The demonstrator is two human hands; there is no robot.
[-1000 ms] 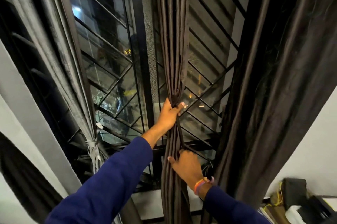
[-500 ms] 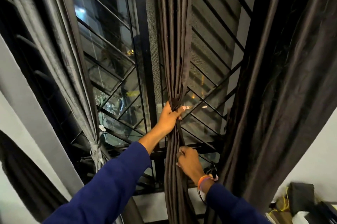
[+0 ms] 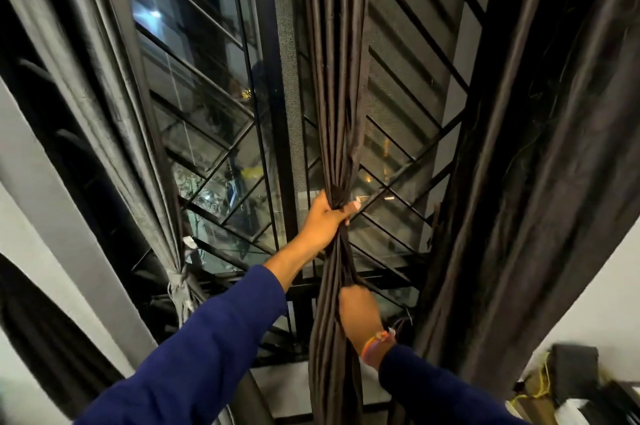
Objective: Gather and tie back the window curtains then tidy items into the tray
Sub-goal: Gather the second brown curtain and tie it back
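1. Left hand [image 3: 325,217] grips gathered dark brown pleated fabric curtain [image 3: 337,95] at its bunched waist.
2. Right hand [image 3: 358,312] holds same curtain lower.
3. Grey fabric curtain [image 3: 114,134] at left, tied.

The gathered middle curtain [image 3: 337,85] is hung in front of the window grille [image 3: 214,134], between two others. It is gripped by the left hand [image 3: 325,217] at its pinched waist; the right hand [image 3: 360,314] is placed lower on the same bundle, just beneath. To the left, a tied curtain [image 3: 114,120] is seen (knot low, beside the grille). To the right, a loose curtain [image 3: 540,182] is hung. Boxes [image 3: 575,376] are set at lower right, against the wall.
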